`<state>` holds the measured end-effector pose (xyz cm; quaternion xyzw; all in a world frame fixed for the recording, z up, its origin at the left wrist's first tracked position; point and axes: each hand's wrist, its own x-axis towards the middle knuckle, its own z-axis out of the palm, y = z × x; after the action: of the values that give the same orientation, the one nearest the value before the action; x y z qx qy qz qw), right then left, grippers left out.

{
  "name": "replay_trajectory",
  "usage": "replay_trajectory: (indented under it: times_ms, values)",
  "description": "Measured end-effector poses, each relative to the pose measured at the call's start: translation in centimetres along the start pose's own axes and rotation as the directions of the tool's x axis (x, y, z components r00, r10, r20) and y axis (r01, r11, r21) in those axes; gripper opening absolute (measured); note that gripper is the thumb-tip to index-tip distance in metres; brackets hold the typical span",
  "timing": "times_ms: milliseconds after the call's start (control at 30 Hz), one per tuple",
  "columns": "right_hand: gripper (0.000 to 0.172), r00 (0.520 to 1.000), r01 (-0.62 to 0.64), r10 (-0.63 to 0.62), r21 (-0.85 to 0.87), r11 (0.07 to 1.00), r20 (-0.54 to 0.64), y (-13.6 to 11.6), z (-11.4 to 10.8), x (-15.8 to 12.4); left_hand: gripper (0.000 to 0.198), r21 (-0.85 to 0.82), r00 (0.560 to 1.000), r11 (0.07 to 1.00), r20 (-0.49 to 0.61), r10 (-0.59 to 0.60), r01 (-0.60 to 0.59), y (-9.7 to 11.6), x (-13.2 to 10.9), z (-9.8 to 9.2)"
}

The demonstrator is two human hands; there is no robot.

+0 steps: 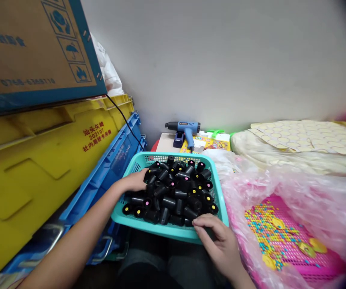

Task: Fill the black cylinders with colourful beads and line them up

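A turquoise plastic basket (163, 231) rests on my lap, filled with many short black cylinders (169, 202). Small pink or yellow dots mark the ends of several of them. My left hand (135, 180) reaches over the basket's left side into the cylinders; its fingertips are hidden among them. At the near right corner, my right hand (218, 241) is over the rim, thumb and index fingertips pinched together beside the closest cylinders. Whether anything small is between those fingertips cannot be made out.
A blue heat gun (188, 128) stands behind the basket on a small surface with colourful packaging (215, 142). Right, a pink plastic-lined crate (317, 261) holds small coloured beads (263, 224). Left are a yellow crate (55, 160), blue crates (100, 172) and a cardboard box (34, 48).
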<state>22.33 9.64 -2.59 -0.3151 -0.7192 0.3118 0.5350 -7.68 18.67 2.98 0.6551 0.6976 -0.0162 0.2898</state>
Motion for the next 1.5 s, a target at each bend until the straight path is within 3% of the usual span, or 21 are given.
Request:
replay_trajectory:
  times_ms: [167, 333, 467, 633, 700, 800, 933, 1000, 1167, 1300, 1367, 1500]
  values:
    - [0.014, 1.0, 0.002, -0.002, 0.011, 1.0, -0.006, -0.1, -0.2, -0.1, 0.073, -0.18, 0.998, 0.982, 0.045, -0.042, 0.05, 0.4, 0.5, -2.5]
    - [0.011, 1.0, -0.012, 0.012, 0.007, 1.0, -0.016, -0.1, -0.2, -0.1, 0.064, -0.392, 0.997, 0.919, 0.065, -0.029, 0.052, 1.1, -1.5, -4.7]
    - [0.011, 1.0, -0.014, 0.014, 0.002, 1.0, -0.013, 0.0, -0.1, -0.1, 0.062, -0.661, 0.991, 0.751, 0.096, 0.092, -0.005, 0.8, -2.8, -4.3]
    - [0.014, 1.0, -0.005, 0.005, -0.008, 1.0, 0.008, 0.3, -0.2, -0.1, 0.068, -0.765, 0.972, 0.638, 0.075, 0.223, -0.087, -0.1, -2.6, -3.2]
    - [0.015, 1.0, -0.004, 0.004, -0.016, 1.0, 0.012, 0.3, -0.2, -0.2, 0.066, -0.751, 0.97, 0.65, 0.057, 0.236, -0.114, -0.1, -2.2, -3.2]
    - [0.016, 1.0, -0.005, 0.005, -0.031, 0.999, 0.014, 0.3, -0.2, -0.2, 0.063, -0.646, 0.971, 0.742, 0.003, 0.238, -0.18, 0.4, -2.0, -3.5]
    - [0.015, 1.0, -0.024, 0.024, -0.052, 0.998, 0.011, 0.1, -0.1, -0.1, 0.063, -0.29, 0.984, 0.945, -0.14, 0.111, -0.148, 0.9, -3.8, -3.6]
    - [0.015, 0.999, -0.034, 0.035, -0.057, 0.998, 0.012, 0.0, -0.1, 0.0, 0.049, -0.114, 0.974, 0.988, -0.213, 0.074, -0.1, 0.7, -5.5, -3.1]
    - [0.013, 0.998, -0.047, 0.049, -0.07, 0.996, 0.024, 0.0, 0.0, 0.1, 0.023, 0.113, 0.988, 0.993, -0.145, 0.05, -0.034, -0.3, -8.8, 0.0]
    - [0.014, 0.998, -0.05, 0.053, -0.081, 0.995, 0.036, 0.1, 0.1, 0.3, 0.042, 0.15, 0.993, 0.987, -0.108, -0.046, 0.062, -0.8, -8.1, 1.5]
    - [0.015, 0.998, -0.045, 0.049, -0.087, 0.995, 0.036, 0.0, 0.2, 0.3, 0.033, 0.103, 0.997, 0.994, -0.069, -0.024, 0.031, -1.1, -7.2, 1.2]
    - [0.015, 0.998, -0.054, 0.056, -0.106, 0.993, 0.016, -0.1, 0.3, 0.2, 0.039, -0.08, 0.979, 0.992, -0.167, -0.114, 0.102, -1.7, -6.1, 0.0]
